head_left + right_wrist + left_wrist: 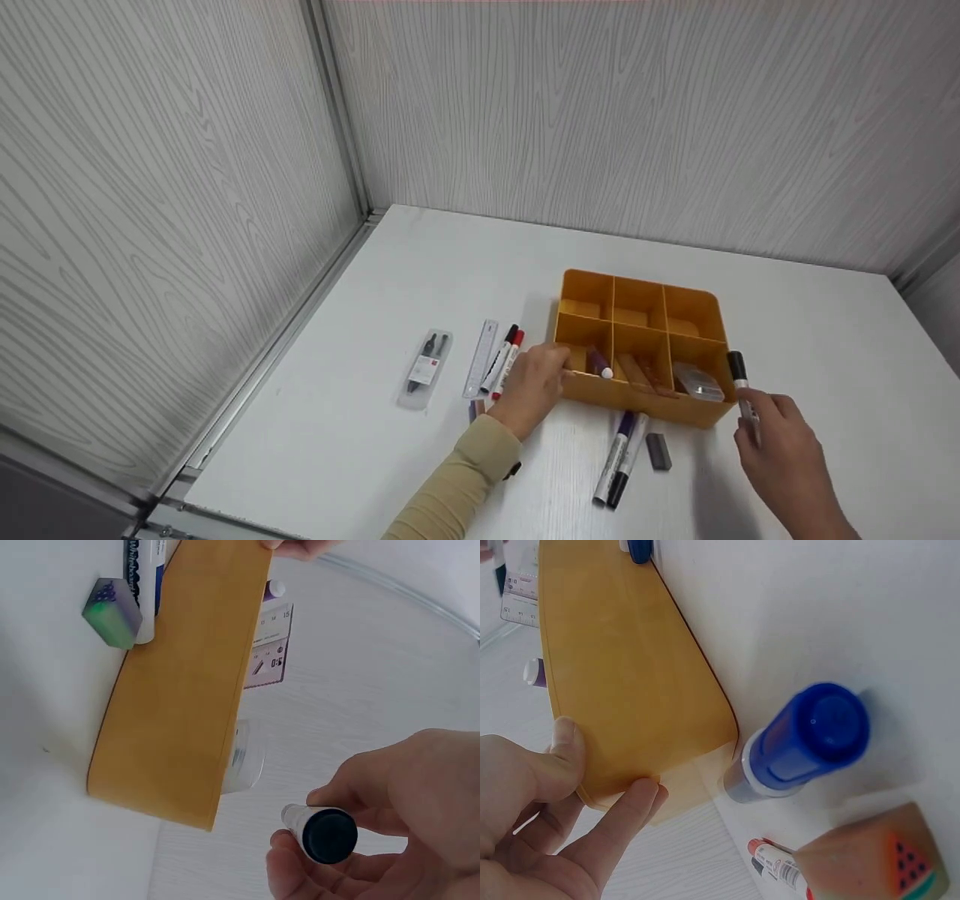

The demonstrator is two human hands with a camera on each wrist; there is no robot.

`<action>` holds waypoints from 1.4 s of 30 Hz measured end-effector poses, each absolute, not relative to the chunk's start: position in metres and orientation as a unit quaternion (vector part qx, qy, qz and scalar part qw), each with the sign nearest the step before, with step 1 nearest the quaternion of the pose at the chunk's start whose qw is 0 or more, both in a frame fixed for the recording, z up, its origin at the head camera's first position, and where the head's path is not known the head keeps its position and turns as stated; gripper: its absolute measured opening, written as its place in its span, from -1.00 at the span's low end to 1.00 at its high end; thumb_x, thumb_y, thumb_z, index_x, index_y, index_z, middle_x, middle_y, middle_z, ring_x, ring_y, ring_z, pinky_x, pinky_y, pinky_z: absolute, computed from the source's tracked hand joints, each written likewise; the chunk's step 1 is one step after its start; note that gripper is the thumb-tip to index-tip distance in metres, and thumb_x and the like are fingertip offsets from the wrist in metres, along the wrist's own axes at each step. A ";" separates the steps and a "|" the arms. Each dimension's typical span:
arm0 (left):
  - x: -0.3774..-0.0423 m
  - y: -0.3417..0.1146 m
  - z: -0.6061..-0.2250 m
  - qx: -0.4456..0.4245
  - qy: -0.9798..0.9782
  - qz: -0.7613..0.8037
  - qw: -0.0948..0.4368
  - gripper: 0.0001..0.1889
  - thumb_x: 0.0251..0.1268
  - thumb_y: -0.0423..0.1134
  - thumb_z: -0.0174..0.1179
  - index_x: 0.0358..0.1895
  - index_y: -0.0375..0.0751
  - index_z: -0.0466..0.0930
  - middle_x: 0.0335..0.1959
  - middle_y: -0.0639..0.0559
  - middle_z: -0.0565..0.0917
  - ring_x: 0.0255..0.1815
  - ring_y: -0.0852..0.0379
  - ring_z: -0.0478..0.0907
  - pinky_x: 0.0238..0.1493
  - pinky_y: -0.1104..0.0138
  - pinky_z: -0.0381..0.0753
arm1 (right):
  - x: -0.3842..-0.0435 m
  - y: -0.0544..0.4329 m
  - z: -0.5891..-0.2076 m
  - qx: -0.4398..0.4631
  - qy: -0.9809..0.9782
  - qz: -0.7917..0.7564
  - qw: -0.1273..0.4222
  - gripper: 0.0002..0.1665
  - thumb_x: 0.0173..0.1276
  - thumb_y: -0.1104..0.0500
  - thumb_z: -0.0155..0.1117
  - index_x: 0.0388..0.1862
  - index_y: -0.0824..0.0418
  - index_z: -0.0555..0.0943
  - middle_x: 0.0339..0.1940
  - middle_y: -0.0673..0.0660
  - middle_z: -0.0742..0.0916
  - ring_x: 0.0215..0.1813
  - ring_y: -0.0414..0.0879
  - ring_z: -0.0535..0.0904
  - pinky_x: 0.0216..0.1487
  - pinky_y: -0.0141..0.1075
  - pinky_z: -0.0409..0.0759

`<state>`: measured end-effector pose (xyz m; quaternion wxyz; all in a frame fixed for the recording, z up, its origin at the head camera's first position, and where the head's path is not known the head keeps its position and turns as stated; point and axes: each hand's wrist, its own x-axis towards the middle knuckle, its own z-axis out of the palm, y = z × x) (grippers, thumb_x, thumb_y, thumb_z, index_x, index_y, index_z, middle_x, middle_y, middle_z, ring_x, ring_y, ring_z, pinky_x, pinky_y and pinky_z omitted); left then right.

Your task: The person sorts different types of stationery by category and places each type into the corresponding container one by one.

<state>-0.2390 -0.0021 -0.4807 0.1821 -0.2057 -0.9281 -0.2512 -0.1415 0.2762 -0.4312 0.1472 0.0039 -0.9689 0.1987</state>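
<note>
My left hand (531, 386) grips the near left corner of an orange divided box (637, 390), thumb and fingers at its wall in the left wrist view. To the right of the box, my right hand (784, 442) holds a whiteboard marker (328, 834) with a black cap, its cap level with the box's right rim in the head view. In the box's near row lie a purple marker (599, 363), rulers (643, 375) and a clear plastic case (699, 382), each in its own compartment. The far row's compartments show bare walls.
Two markers (619, 457) and a dark eraser (658, 452) lie before the box. Left of it are a black and a red marker (508, 364), a clear ruler (481, 360) and a cased compass (424, 369). A watermelon-patterned block (877, 859) lies near the left wrist.
</note>
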 end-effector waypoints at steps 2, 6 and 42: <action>-0.239 -0.003 -0.481 -0.208 -0.929 -0.244 0.186 -0.91 0.22 -0.28 0.36 -0.40 -0.13 0.64 -0.45 0.08 0.68 -0.42 0.17 0.62 -0.36 0.43 0.59 | -0.144 0.271 -0.428 0.031 -0.964 0.206 0.168 -0.55 0.24 0.48 0.19 0.13 0.32 0.52 -0.01 0.45 0.56 -0.19 0.28 0.64 -0.29 0.05 0.67; -0.238 -0.003 -0.480 -0.209 -0.930 -0.234 0.190 -0.90 0.21 -0.27 0.37 -0.41 -0.14 0.64 -0.45 0.07 0.67 -0.42 0.16 0.63 -0.37 0.42 0.59 | -0.151 0.260 -0.423 0.089 -0.946 0.226 0.213 -0.54 0.22 0.51 0.22 0.12 0.31 0.54 -0.04 0.42 0.61 -0.17 0.31 0.66 -0.35 0.04 0.67; -0.238 -0.001 -0.478 -0.185 -0.939 -0.249 0.151 -0.95 0.26 -0.30 0.33 -0.34 -0.14 0.65 -0.42 0.06 0.70 -0.40 0.21 0.63 -0.36 0.50 0.59 | -0.189 0.177 -0.421 0.236 -0.926 0.220 0.197 -0.61 0.27 0.56 0.17 0.07 0.39 0.63 0.15 0.40 0.65 0.00 0.27 0.62 -0.10 0.05 0.68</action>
